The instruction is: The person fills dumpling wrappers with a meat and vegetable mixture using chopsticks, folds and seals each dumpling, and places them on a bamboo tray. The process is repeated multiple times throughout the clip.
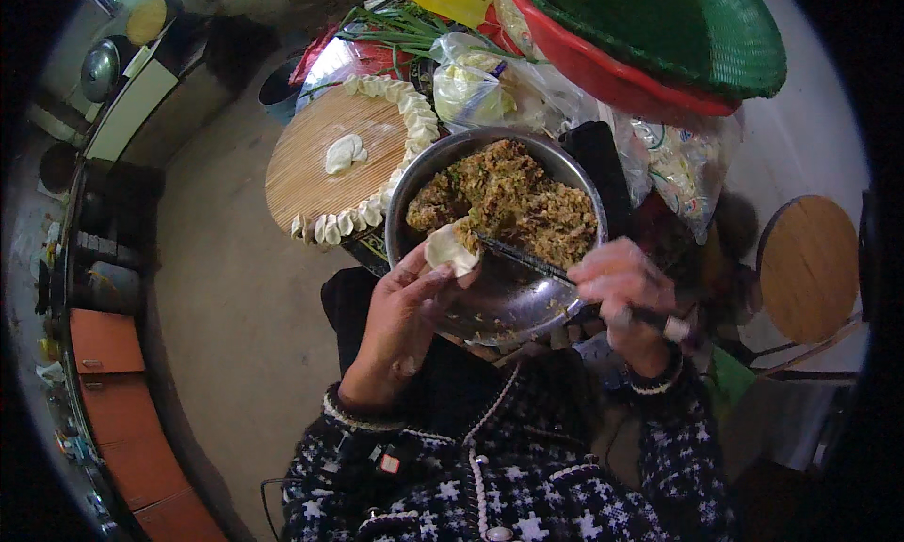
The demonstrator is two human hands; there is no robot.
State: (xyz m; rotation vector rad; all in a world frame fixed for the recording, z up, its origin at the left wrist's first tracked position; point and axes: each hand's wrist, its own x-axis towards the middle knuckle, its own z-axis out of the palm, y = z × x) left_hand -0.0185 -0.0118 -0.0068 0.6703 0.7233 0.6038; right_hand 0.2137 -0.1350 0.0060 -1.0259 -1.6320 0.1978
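Note:
My left hand [407,297] pinches a round dumpling wrapper [451,251] between thumb and fingers, over the near left rim of a steel bowl [499,316]. A mound of minced filling [508,198] fills the bowl's far side, while bare metal shows on its near side. My right hand [623,292], slightly blurred, is closed round a dark, thin utensil [527,258]; I cannot tell whether it is chopsticks or a narrow spatula. Its tip meets a dab of filling [466,231] at the wrapper's edge.
Left of the bowl, a round slatted tray [306,179] bears shaped dumplings [419,118] along its rim and a stack of wrappers [346,153]. Behind are green onions [405,35], a bagged cabbage [476,90] and a green basket [659,33] in a red basin [603,66]. Orange cabinets [111,401] stand left.

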